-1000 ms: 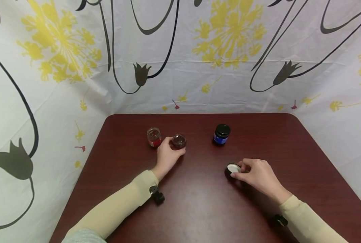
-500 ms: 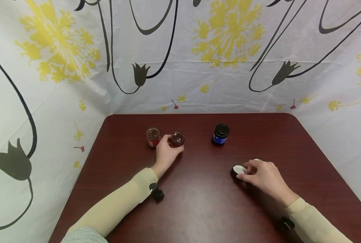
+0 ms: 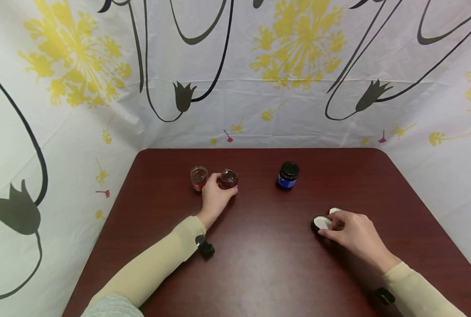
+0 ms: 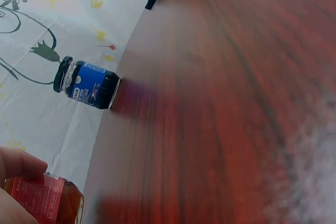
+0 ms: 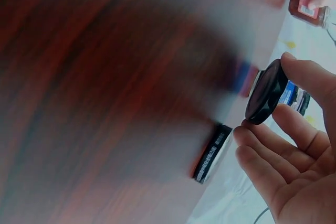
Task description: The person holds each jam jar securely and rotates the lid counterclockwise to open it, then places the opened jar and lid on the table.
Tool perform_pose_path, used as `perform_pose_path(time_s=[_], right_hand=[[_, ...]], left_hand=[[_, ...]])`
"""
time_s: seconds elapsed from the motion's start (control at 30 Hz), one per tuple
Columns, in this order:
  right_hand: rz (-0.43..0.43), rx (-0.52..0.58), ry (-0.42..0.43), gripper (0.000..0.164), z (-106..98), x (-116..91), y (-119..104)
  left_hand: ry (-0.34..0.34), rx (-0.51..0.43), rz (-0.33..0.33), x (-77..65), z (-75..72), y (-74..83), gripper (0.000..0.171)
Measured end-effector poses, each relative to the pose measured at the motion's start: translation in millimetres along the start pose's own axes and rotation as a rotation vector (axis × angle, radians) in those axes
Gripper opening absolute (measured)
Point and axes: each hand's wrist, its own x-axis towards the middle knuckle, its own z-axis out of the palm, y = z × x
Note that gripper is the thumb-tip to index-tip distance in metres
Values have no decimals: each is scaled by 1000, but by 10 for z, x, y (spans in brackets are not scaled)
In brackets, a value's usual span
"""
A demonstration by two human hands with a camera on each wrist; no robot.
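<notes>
My left hand (image 3: 215,197) grips a small open glass jar (image 3: 229,177) with dark contents; its red label (image 4: 39,198) shows in the left wrist view. Close to its left stands a second open glass jar (image 3: 199,177), also with a red label. My right hand (image 3: 354,231) pinches a black lid (image 3: 322,223) between thumb and fingers, white inside facing up. Just behind it, partly hidden by the fingers, another black lid (image 5: 211,153) lies on the table, its white inside (image 3: 334,211) also upward.
A jar with a blue label and black lid (image 3: 288,175) stands towards the back, right of the middle. The dark red wooden table (image 3: 251,264) ends at a patterned white cloth (image 3: 239,105) behind and at both sides.
My right hand has moved right with its lid, and the other lid has come into view behind it. My left hand has shifted slightly back and left with its jar.
</notes>
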Motion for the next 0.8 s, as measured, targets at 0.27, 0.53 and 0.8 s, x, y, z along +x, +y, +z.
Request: perform_pose_path(time_s=[0.27,0.53,0.8], right_hand=[[19,-23,17,33,-28,-63,92],[7,-42,36,33,-45,-82,139],[16,-48,37,33,-49,-105,166]], left_hand=[[9,0,-5,30,39,-12,60],[9,7,0,64,70,-33,60],[11,34,10,77,81,-37,57]])
